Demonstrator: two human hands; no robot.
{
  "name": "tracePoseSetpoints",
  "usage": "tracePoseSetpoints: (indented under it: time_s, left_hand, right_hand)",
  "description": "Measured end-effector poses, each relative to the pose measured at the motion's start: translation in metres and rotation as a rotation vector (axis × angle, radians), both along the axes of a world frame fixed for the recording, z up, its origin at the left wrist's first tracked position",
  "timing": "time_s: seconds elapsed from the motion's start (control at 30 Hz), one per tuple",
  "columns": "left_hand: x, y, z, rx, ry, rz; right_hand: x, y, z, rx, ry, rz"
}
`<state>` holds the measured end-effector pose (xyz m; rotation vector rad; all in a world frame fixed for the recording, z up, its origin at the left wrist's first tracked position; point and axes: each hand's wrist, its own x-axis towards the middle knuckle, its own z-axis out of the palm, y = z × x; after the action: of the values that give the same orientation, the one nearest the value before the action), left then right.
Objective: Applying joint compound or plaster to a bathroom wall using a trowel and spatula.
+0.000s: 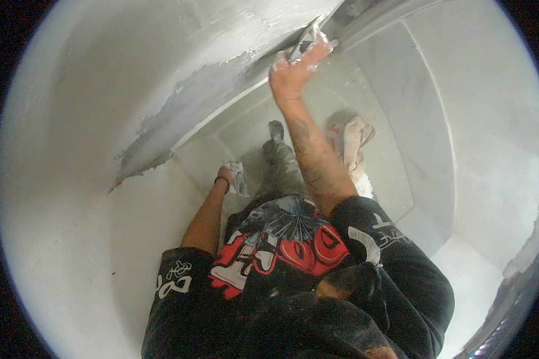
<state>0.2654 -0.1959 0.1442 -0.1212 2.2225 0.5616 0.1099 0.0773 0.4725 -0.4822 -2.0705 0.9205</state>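
My right hand [294, 73] is raised far ahead, closed around a plaster-smeared trowel [305, 42] that lies along the wall surface. White paste coats the fingers, and its handle is mostly hidden by them. Low on the left, my left hand [224, 173] grips a flat scraper [238, 182] whose blade is covered in white plaster. The wall [161, 54] at my left bears a fresh pale coat. Its ragged lower edge stops at a darker grey strip [179, 99] near the trowel.
A crumpled beige sack [354, 136] stands on the floor [377, 158] to the right of my legs. A second pale wall [479, 119] curves along the right side. My dusty shoe [275, 130] points forward, close to the wall's base.
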Motion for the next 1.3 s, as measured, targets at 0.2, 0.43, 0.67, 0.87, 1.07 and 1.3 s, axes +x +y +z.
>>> tracePoseSetpoints:
  time_s: [0.2, 0.43, 0.67, 0.87, 1.07, 1.3]
  left_hand:
    - [-0.010, -0.010, 0.056, 0.152, -0.111, 0.121]
    - [-0.037, -0.006, 0.078, 0.762, -0.261, 0.606]
    - [-0.066, 0.061, 0.159, 1.124, -0.093, 0.183]
    - [-0.056, 0.100, 0.255, 1.505, -0.198, 0.291]
    - [-0.052, 0.133, 0.264, 1.555, -0.267, 0.615]
    - [-0.062, 0.134, 0.165, 1.638, -0.414, 0.482]
  right_hand:
    - [0.024, -0.100, 0.014, 0.001, 0.040, 0.169]
    - [0.102, -0.136, 0.026, -0.212, -0.034, 0.667]
    - [0.179, 0.008, 0.061, -1.394, 0.045, 0.704]
    - [0.235, 0.029, -0.010, -1.256, 0.248, 0.610]
    - [0.246, 0.013, -0.047, -0.468, -0.112, 0.511]
    - [0.220, 0.004, -0.113, 0.185, -0.463, 0.508]
